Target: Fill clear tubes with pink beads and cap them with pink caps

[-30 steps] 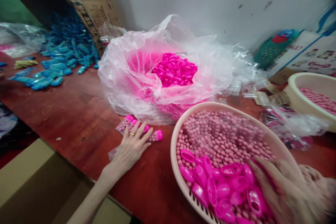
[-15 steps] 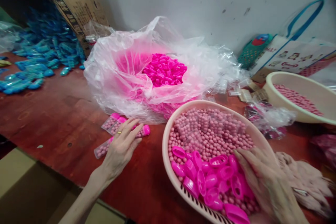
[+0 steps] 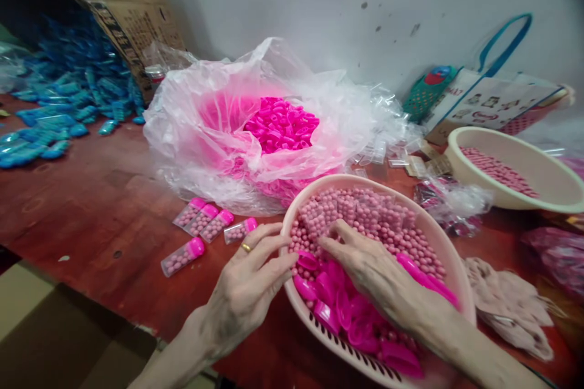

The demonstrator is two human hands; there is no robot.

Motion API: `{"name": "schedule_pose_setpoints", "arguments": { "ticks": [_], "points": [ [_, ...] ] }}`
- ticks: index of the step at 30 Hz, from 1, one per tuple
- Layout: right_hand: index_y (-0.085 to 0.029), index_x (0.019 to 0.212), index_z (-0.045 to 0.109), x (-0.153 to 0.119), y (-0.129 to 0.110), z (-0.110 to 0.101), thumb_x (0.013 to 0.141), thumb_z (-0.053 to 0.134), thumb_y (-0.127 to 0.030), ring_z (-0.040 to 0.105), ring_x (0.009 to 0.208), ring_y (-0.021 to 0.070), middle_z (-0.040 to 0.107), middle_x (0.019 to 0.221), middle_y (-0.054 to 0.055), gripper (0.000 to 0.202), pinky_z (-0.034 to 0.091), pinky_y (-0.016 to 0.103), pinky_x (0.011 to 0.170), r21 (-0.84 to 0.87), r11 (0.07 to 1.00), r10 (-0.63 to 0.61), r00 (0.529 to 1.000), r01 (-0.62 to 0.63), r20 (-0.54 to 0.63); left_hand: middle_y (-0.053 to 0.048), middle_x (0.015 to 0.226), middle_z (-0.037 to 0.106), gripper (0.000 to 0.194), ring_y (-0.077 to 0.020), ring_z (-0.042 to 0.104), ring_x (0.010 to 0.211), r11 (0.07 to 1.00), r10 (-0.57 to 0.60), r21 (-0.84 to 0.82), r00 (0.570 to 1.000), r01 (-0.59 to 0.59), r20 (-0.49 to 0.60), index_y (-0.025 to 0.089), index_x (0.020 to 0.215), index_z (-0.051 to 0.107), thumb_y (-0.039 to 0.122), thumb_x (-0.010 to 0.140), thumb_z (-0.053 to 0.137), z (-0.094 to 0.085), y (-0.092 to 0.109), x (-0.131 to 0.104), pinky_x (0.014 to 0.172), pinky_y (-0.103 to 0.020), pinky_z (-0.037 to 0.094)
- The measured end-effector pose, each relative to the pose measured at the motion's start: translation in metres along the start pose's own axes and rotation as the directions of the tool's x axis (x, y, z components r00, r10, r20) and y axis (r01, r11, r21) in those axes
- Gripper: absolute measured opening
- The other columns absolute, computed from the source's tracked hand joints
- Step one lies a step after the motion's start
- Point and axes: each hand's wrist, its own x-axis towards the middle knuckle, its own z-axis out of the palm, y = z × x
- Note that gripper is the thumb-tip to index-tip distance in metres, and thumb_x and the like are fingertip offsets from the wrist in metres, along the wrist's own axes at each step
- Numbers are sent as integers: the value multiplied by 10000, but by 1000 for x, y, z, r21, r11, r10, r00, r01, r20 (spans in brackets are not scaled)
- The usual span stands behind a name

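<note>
A pale pink plastic basket (image 3: pixel 458 255) holds pink beads (image 3: pixel 420 243), bead-filled clear cases and loose magenta caps (image 3: pixel 326 316). My left hand (image 3: pixel 249 279), with a gold ring, is at the basket's left rim, fingers extended and holding nothing visible. My right hand (image 3: pixel 369 267) reaches over the caps. Its curved fingers are apart among the beads near the clear cases (image 3: pixel 314 213); the fingertips are partly hidden. Left of the basket lie several clear bead-filled tubes (image 3: pixel 196 225) with magenta caps, one lying apart nearer the table edge.
Behind the basket stands a plastic bag (image 3: pixel 182 109) of magenta caps (image 3: pixel 283 124). Blue wrapped pieces (image 3: pixel 59 115) spill from a cardboard box (image 3: pixel 137 18) at left. A cream bowl (image 3: pixel 552 176), a beige cloth (image 3: pixel 506 304) and clear empty cases (image 3: pixel 387 127) lie toward the right.
My left hand has left the capped tubes and moved right to the basket rim. My right hand has moved left from the basket's right side across the caps to the beads.
</note>
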Motion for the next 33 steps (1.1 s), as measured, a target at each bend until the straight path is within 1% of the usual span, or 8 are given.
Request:
{"name": "schedule_pose_setpoints", "arguments": {
  "ticks": [5, 8, 13, 17, 20, 22, 26, 33],
  "points": [
    [-227, 1287, 414, -1, 8, 4, 909, 394, -209, 479, 1211, 217, 492, 1319, 119, 379, 450, 425, 944, 119, 988, 109, 988, -97, -107, -113, 969, 660, 292, -225, 563, 1040, 996, -29, -88, 1000, 29, 5, 138, 1035, 623, 18, 775, 564, -1, 1, -12, 921, -379, 471],
    [-206, 1051, 545, 13, -1, -7, 866, 510, -249, 614, 943, 209, 637, 1040, 77, 193, 512, 373, 795, 209, 947, 274, 953, -243, -132, -103, 989, 663, 299, -205, 579, 1012, 984, -94, -154, 996, 92, -6, 159, 1043, 618, 21, 782, 567, 1, -1, -12, 915, -363, 466],
    [-185, 807, 535, 33, -17, -23, 824, 590, -230, 579, 640, 130, 602, 716, -10, 72, 479, 246, 578, 466, 817, 448, 883, -340, -140, -91, 1013, 672, 267, -199, 604, 981, 910, -306, -291, 952, 297, 13, 174, 1060, 618, 105, 805, 582, 6, 8, 1, 894, -334, 467],
    [-181, 872, 560, 38, -28, -20, 787, 643, -249, 608, 705, 135, 619, 782, -2, 137, 519, 243, 621, 779, 571, 515, 852, -259, -94, -78, 1090, 649, 443, -206, 611, 952, 636, -534, -501, 803, 587, 263, 195, 1198, 548, 246, 771, 657, 18, 18, 16, 860, -322, 480],
    [-191, 927, 582, 39, -33, -18, 807, 622, -283, 634, 775, 148, 651, 860, 14, 156, 533, 253, 682, 843, 475, 516, 856, -252, -35, -20, 893, 652, 325, -141, 603, 797, 360, -558, -673, 727, 646, 399, 198, 1131, 583, 223, 808, 607, 30, 21, 24, 716, -234, 489],
    [-194, 944, 586, 35, -32, -19, 837, 579, -310, 640, 799, 157, 662, 886, 28, 158, 531, 257, 701, 794, 527, 541, 840, -303, -39, -6, 822, 624, 232, -110, 584, 730, 207, -575, -748, 697, 630, 428, 179, 1054, 604, 209, 825, 581, 35, 20, 27, 671, -205, 476],
    [-217, 979, 594, 18, -30, -16, 879, 494, -327, 640, 833, 182, 665, 918, 47, 179, 531, 291, 722, 443, 822, 457, 879, -358, -136, -15, 847, 602, 216, -101, 577, 731, 30, -623, -835, 663, 550, 415, 152, 998, 587, 207, 793, 628, 39, 15, 28, 717, -233, 493],
    [-260, 1065, 593, 6, -40, 9, 821, 525, -269, 634, 692, 213, 651, 826, 47, 254, 543, 301, 554, 86, 979, 198, 970, -188, -140, -3, 854, 611, 236, -85, 559, 765, 104, -655, -841, 673, 530, 343, 174, 1019, 612, 155, 784, 631, 43, 13, 28, 731, -183, 463]
  ]
}}
